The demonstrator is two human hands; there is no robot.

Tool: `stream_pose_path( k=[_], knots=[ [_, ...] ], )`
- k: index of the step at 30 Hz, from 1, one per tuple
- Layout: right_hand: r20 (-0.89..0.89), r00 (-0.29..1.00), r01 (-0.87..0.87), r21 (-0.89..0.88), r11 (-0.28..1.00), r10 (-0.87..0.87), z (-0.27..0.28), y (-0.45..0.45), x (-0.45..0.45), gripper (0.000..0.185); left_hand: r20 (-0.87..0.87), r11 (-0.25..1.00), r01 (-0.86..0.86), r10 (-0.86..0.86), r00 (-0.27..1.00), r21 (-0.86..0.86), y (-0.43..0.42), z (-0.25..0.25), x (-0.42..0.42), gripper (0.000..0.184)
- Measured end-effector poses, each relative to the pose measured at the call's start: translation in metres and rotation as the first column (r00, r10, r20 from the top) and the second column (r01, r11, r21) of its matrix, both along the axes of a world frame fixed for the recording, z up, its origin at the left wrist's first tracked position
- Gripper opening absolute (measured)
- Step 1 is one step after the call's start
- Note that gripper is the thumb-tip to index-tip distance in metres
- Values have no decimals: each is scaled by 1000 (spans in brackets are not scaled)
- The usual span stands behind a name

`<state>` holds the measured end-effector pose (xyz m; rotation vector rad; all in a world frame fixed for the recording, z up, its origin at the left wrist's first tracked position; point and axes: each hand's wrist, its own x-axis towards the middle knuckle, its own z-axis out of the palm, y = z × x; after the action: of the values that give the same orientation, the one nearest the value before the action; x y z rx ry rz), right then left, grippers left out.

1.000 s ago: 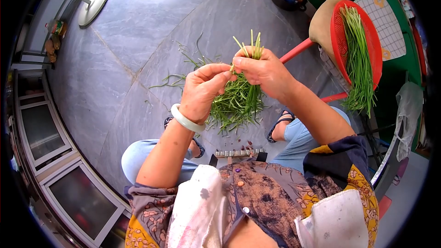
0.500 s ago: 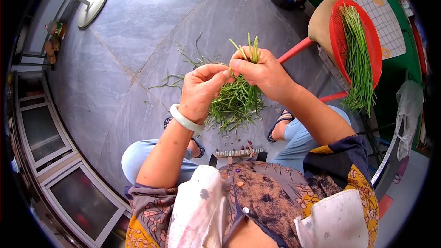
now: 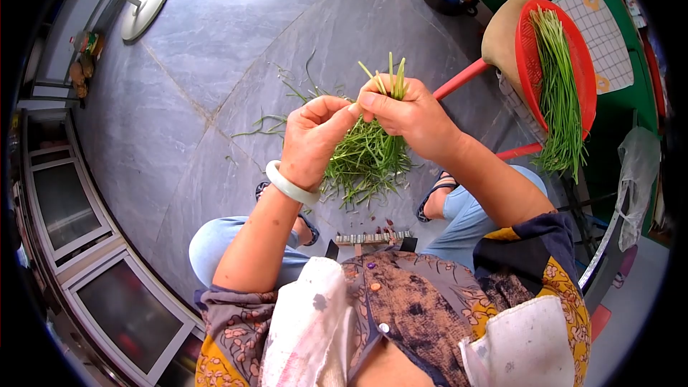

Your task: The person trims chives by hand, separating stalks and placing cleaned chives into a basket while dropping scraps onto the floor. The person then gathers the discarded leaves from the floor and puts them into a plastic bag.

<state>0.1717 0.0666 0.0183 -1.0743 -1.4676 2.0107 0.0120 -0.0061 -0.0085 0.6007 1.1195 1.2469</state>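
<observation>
1. The small bunch of slender green stalks with pale cut ends is in the right hand, above the floor and between the knees.
2. Its long axis runs near to far: the pale ends poke out beyond the fingers toward the far side, slightly fanned, one leaning left. The green part passes under the hand toward the near side, overlapping the loose heap of thin green leaves in view.
3. The right fingers are curled closed around the bunch, thumb pointing left.
4. The left hand, below which sits a pale round bangle, meets the right thumb. Its thumb and forefinger tips are pinched together; whether a stalk lies between them I cannot tell.
5. At right, a red plastic basket carries long green stalks, pale ends far.
</observation>
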Motion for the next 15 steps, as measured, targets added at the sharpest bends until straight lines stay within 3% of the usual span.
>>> stream_pose_path(
  k=[4, 6, 13, 15],
  knots=[
    [-62, 997, 30, -195, 980, -43, -1, 2, 1, 14, 73, 998, 63, -63, 995, -1, 1, -1, -3, 13],
    [-67, 996, 43, -202, 979, -57, -1, 4, 2, 13, 156, 995, 101, -99, 983, -10, 2, -3, -6, 16],
    [-29, 985, 162, -185, 969, -170, 5, 6, 1, 11, 120, 995, 97, -99, 988, 20, 0, -1, -5, 17],
    [4, 992, 123, -85, 989, -123, 2, 6, 1, 11, 121, 996, 85, -87, 989, 21, 0, 1, -4, 17]
  ],
)
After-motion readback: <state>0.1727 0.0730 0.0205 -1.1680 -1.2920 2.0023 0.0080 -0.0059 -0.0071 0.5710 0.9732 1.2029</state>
